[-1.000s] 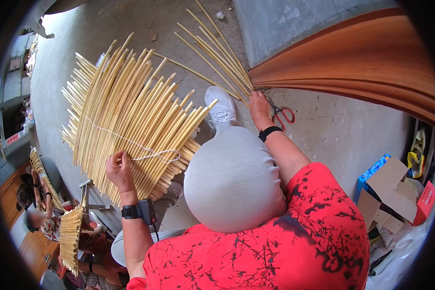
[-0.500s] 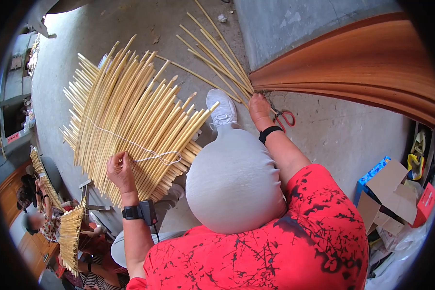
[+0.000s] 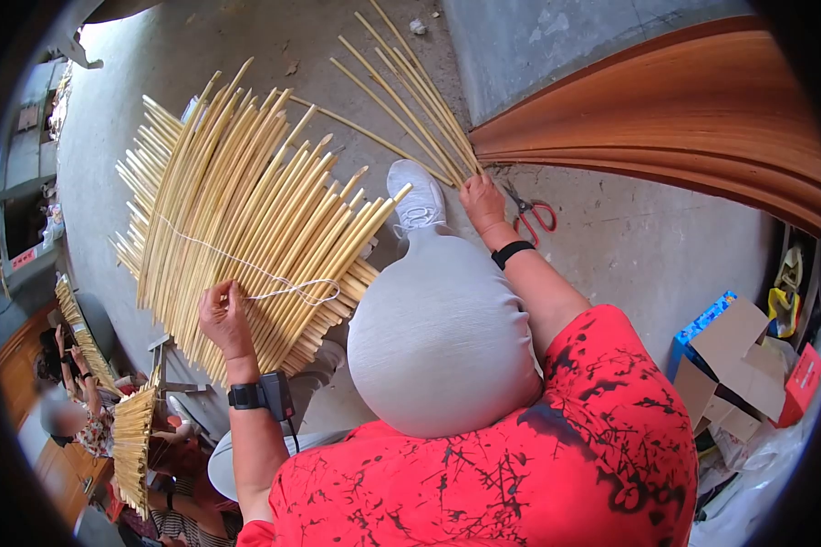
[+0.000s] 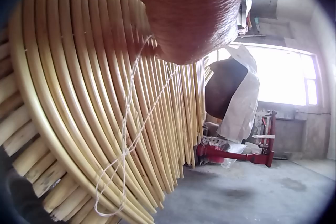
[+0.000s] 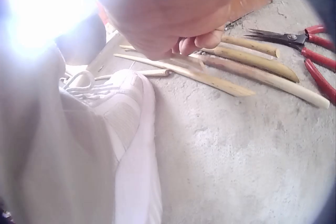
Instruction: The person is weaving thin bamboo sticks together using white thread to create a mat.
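Observation:
A wide layered mat of peeled pale sticks point(image 3: 237, 182) fans out on the left in the head view. White string point(image 4: 125, 153) runs across it, ending in a loose loop over its near side. My left hand point(image 3: 225, 321) pinches the string between thumb and fingers, close over the sticks; its fingertips are hidden in the left wrist view. At the cut ends of several loose sticks point(image 5: 268, 79) on the floor is my right hand point(image 3: 483, 202), fingers curled round a stick beneath the palm. Red-handled scissors point(image 3: 536, 217) lie just right of that hand.
My white shoe point(image 3: 420, 196) stands between the mat and the loose sticks. A curved brown wooden panel point(image 3: 648, 118) juts in at the right. Open cardboard boxes point(image 3: 734, 356) sit farther right. Another person with a smaller stick mat point(image 3: 132, 447) is at lower left.
My right hand has shifted slightly left and up over the loose sticks, whose spread has changed a little. The left hand stays at the string. The other person's arms have moved.

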The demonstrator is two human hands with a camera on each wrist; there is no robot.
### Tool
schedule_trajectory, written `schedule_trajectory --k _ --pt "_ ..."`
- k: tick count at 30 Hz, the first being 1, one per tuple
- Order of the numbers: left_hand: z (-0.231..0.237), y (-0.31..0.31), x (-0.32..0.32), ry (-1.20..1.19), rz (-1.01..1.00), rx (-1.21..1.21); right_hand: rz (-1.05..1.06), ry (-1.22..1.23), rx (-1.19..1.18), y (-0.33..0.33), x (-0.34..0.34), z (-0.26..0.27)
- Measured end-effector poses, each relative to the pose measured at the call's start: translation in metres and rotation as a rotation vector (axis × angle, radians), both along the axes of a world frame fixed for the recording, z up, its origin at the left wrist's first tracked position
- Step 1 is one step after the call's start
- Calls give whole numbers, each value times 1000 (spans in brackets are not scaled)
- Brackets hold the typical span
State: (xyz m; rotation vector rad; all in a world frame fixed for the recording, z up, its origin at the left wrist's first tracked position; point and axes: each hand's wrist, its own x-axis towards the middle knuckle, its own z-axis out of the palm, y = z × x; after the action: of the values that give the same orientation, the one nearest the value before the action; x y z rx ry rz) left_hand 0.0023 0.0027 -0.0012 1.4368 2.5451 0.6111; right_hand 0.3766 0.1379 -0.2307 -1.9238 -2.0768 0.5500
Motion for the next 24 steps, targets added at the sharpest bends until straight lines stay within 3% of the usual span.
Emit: schedule_trajectory --k 15,18,20,24 --pt "-2 1 -3 10 -8 42 78 -217 -39 1 -12 2" --pt "-1 1 -3 -8 -25 66 89 -149 63 -1 -7 24" --pt "1 1 -5 51 -70 53 -39 80 -176 -1 0 31" --pt "-4 -7 -15 3 -95 136 52 166 -62 -9 24 78"
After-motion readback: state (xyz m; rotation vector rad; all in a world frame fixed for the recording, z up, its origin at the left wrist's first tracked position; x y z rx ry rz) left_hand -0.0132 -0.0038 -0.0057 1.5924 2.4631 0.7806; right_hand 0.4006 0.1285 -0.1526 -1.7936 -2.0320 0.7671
